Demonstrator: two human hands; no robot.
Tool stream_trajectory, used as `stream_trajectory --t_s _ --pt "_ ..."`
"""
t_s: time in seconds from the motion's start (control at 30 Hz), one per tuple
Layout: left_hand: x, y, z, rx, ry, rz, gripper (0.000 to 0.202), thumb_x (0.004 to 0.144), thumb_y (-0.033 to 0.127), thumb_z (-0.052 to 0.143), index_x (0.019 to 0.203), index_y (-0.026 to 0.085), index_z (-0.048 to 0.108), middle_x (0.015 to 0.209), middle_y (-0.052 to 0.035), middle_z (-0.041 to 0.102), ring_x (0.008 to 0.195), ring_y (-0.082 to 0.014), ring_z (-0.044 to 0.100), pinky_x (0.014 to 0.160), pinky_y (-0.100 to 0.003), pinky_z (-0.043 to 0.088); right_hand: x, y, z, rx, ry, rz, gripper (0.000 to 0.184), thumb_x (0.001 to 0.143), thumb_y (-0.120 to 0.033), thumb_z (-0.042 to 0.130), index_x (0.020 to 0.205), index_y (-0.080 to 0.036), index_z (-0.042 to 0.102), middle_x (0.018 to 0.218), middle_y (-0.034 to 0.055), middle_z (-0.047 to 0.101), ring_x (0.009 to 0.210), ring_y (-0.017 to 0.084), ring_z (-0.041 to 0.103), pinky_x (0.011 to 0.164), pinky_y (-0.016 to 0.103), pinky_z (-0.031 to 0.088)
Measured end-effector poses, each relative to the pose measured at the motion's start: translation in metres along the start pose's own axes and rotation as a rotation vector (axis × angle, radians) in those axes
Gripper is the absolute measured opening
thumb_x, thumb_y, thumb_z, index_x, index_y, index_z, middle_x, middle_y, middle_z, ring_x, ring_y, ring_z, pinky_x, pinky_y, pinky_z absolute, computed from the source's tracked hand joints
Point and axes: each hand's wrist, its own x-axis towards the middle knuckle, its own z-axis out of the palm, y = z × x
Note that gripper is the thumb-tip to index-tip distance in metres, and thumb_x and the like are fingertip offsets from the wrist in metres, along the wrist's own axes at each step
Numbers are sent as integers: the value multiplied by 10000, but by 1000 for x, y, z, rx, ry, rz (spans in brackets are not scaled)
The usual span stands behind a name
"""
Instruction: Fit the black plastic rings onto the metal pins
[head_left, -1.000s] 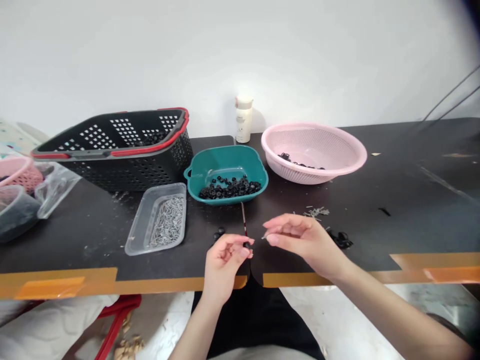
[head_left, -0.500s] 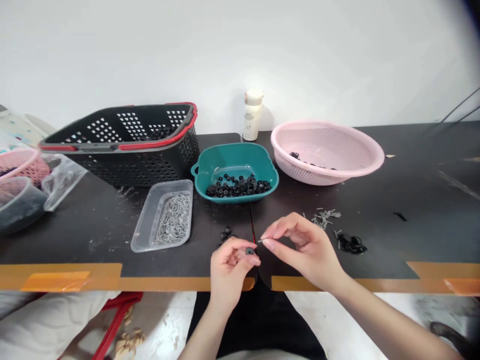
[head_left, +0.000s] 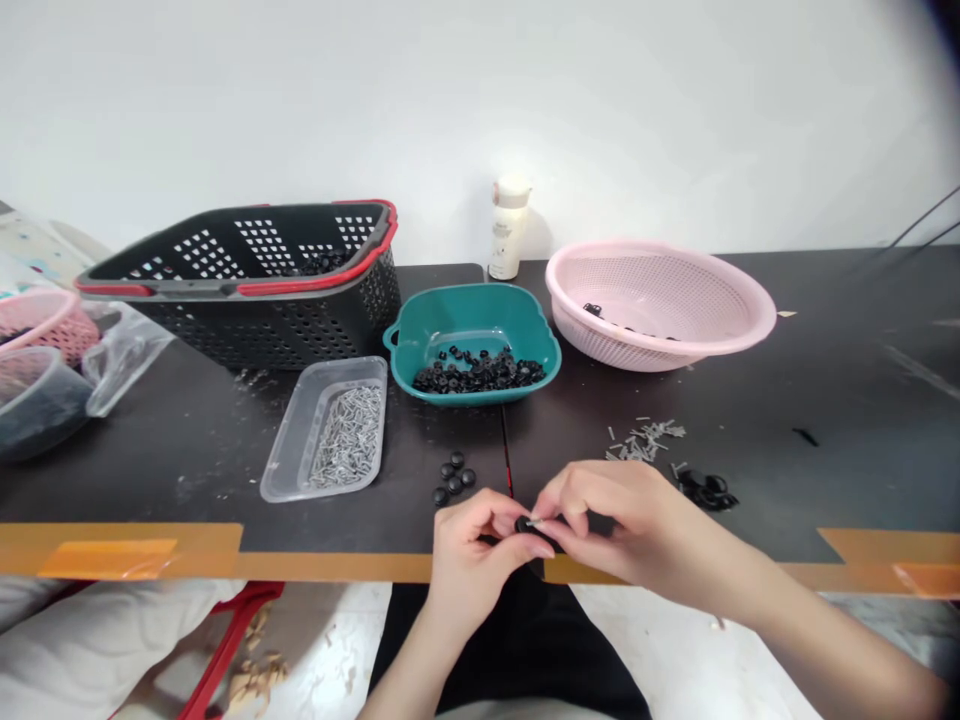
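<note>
My left hand [head_left: 471,565] pinches a small black ring [head_left: 523,524] between thumb and fingers, just above the table's front edge. My right hand [head_left: 626,525] grips a thin metal pin [head_left: 535,522], and its tip meets the ring. Both hands are close together, and the fingers partly hide the ring. Several black discs [head_left: 452,478] lie on the table near my left hand. To the right of my right hand are a scatter of loose metal pins [head_left: 645,441] and a small heap of black pieces [head_left: 706,490].
A teal bowl [head_left: 472,320] holds black rings, and a clear plastic tray [head_left: 283,450] holds many metal pins. Behind stand a pink colander [head_left: 660,285], a white bottle [head_left: 510,228] and a black perforated basket [head_left: 240,335] with red handles. Tan tape [head_left: 337,567] lines the table's front edge.
My hands have come together, and the pin in my right hand now meets the ring in my left. Both hands sit slightly lower in the view.
</note>
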Motion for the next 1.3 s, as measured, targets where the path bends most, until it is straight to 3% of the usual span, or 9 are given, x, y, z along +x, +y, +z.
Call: stream_trajectory --t_s 0.27,0.47,0.67,1.3 --pt "-4 -2 -1 149 -81 130 233 776 358 735 657 166 679 542 8 638 492 -110 570 500 -210 444 -6 -2 -3 -126 -69 19 235 869 -105 539 693 -209 423 802 7 686 636 100 606 554 206 394" --pt "-4 -3 0 54 -65 80 246 717 356 787 642 156 665 544 -11 658 482 -131 600 485 -221 453 -10 -3 -5 -126 -72 25 230 871 -90 516 702 -214 422 786 -4 684 626 94 605 549 199 400" --pt "-6 -4 -1 99 -106 57 255 736 371 771 630 168 659 567 -12 676 519 -135 613 518 -227 466 -6 -6 -5 -135 -48 -27 241 865 -91 519 682 -219 429 758 1 696 611 100 614 535 195 425" --pt "-3 2 -1 240 -152 235 317 811 403 697 595 179 635 517 17 650 452 -93 547 492 -206 400 -8 -5 -11 -93 -273 -15 240 891 -54 493 754 -219 386 787 -20 620 698 111 556 599 235 373"
